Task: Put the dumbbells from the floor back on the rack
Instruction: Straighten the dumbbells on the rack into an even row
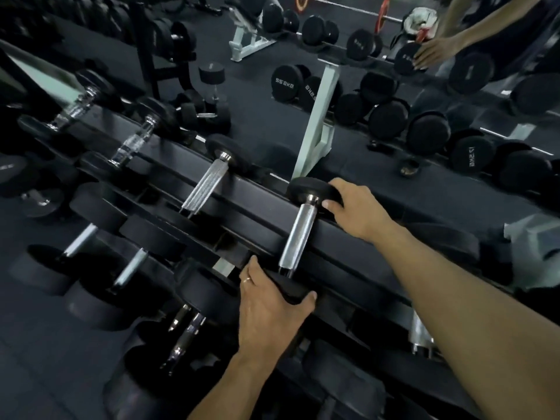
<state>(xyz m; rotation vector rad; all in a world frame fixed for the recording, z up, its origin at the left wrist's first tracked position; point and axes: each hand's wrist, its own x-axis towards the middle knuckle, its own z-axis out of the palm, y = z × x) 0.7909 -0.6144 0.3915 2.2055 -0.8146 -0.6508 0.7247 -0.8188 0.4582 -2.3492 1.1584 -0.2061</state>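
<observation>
A dumbbell with round black rubber heads and a knurled silver steel handle lies across the top tier of the black metal dumbbell rack, its handle crossing the dark rails at a slant; the far head sits on the back rail, the near head on the front rail. The left hand grasps the near head, the fingers curled over its top and the thumb hooked round its right side; a thin ring shows on one finger. The right hand holds the far head, the fingers wrapped over its right edge and the thumb pressed against its inner face just beside the handle; both forearms reach in from the lower right.

To the left on the same tier rests a second black-headed dumbbell with a silver knurled handle, well apart from the held one; further left lie two more with shiny handles, blurred. The lower tiers carry larger black dumbbells, their heads close together.

Behind the rack stands a mirror; it reflects rows of black dumbbells with mirrored weight markings, a pale green rack upright and a reaching arm at the upper right.
</observation>
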